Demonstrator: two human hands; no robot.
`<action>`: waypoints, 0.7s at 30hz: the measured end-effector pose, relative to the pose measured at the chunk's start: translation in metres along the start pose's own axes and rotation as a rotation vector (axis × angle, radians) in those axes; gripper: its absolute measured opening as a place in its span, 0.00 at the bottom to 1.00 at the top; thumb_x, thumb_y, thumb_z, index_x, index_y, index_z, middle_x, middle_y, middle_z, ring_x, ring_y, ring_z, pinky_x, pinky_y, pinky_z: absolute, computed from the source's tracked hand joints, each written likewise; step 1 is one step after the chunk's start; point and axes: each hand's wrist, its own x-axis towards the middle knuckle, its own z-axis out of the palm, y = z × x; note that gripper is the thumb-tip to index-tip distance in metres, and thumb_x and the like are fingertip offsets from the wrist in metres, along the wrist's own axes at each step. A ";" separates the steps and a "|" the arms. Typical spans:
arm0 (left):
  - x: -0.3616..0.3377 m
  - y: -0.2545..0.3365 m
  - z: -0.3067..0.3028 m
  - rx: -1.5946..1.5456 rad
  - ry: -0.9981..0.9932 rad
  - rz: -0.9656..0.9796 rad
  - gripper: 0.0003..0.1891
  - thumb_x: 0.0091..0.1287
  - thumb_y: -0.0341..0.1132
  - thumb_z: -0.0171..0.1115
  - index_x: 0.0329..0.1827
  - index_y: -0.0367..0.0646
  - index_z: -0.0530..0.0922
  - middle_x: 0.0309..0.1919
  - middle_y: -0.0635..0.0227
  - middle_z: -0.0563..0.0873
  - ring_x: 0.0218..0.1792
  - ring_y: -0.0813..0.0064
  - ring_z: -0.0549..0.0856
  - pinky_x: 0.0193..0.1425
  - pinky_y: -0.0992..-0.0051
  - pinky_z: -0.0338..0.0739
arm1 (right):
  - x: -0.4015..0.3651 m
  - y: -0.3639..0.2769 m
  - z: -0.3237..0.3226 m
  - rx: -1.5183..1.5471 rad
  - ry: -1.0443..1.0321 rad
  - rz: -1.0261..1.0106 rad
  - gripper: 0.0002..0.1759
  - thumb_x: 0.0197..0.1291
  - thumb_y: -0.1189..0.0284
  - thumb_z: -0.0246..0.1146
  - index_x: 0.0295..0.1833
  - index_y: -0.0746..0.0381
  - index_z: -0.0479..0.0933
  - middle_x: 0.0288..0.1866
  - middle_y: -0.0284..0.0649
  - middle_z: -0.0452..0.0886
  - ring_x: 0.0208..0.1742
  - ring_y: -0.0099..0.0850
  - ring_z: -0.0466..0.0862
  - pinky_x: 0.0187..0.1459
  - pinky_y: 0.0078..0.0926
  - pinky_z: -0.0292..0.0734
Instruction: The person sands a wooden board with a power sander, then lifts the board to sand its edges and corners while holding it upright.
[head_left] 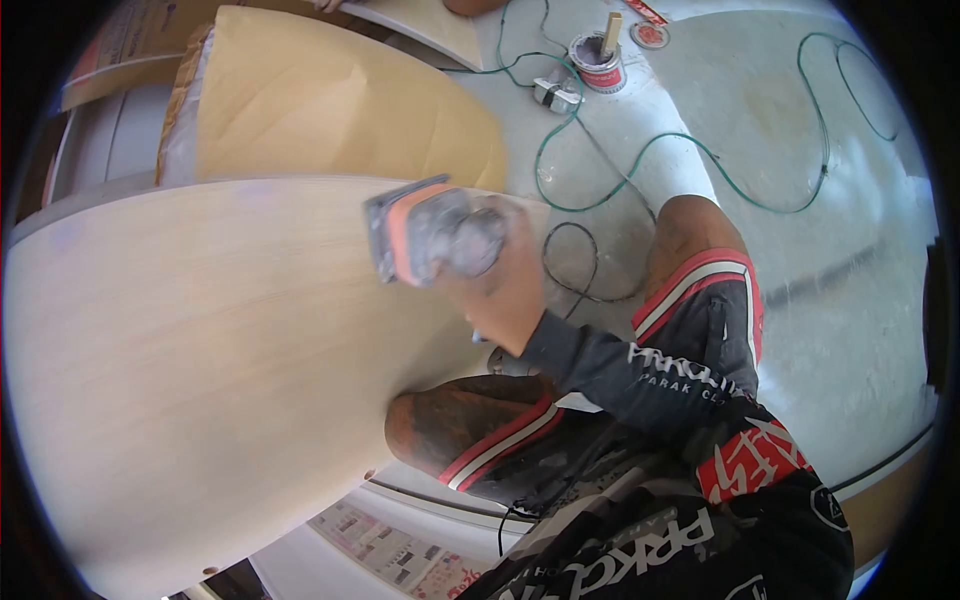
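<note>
My right hand (508, 292) is wrapped round the body of a dusty power sander (425, 238); both are slightly blurred. The sander has an orange band, and its flat pad faces left over a large pale wood panel (200, 370). It overlaps the panel's upper right edge in this view. A dark printed sleeve covers my right arm, which reaches in from the lower right. My left hand is out of view.
Brown paper-wrapped board (330, 100) lies beyond the panel. A paint can (598, 72) with a wooden stick stands on the grey floor (850, 240), near a lid (649, 36). A green cord (690, 136) loops across the floor. Another person's hand (327, 5) shows at the top edge.
</note>
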 end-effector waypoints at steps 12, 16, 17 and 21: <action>0.004 0.004 0.021 0.025 -0.019 0.009 0.38 0.84 0.61 0.32 0.81 0.37 0.64 0.73 0.34 0.71 0.70 0.47 0.78 0.70 0.35 0.76 | -0.034 0.009 0.002 0.047 -0.087 -0.143 0.39 0.44 0.74 0.77 0.65 0.59 0.70 0.59 0.51 0.73 0.59 0.52 0.77 0.60 0.45 0.77; 0.008 0.003 0.020 0.041 -0.019 0.010 0.38 0.84 0.61 0.32 0.81 0.38 0.64 0.73 0.34 0.71 0.70 0.47 0.78 0.70 0.35 0.76 | -0.016 0.041 -0.003 -0.027 0.039 0.001 0.40 0.49 0.73 0.77 0.66 0.61 0.66 0.55 0.46 0.74 0.56 0.39 0.80 0.56 0.40 0.79; 0.009 0.004 0.020 0.045 -0.018 0.012 0.38 0.84 0.61 0.32 0.81 0.38 0.64 0.73 0.34 0.71 0.70 0.47 0.78 0.70 0.35 0.76 | -0.011 0.048 -0.007 0.079 0.020 0.150 0.39 0.51 0.74 0.77 0.66 0.62 0.65 0.53 0.44 0.75 0.51 0.35 0.81 0.52 0.37 0.80; 0.013 0.000 0.015 0.058 -0.016 0.016 0.38 0.84 0.62 0.32 0.81 0.38 0.64 0.73 0.34 0.71 0.70 0.47 0.78 0.70 0.35 0.76 | 0.000 0.041 -0.015 0.396 -0.030 0.477 0.38 0.56 0.76 0.75 0.68 0.62 0.62 0.48 0.40 0.76 0.42 0.25 0.81 0.41 0.27 0.82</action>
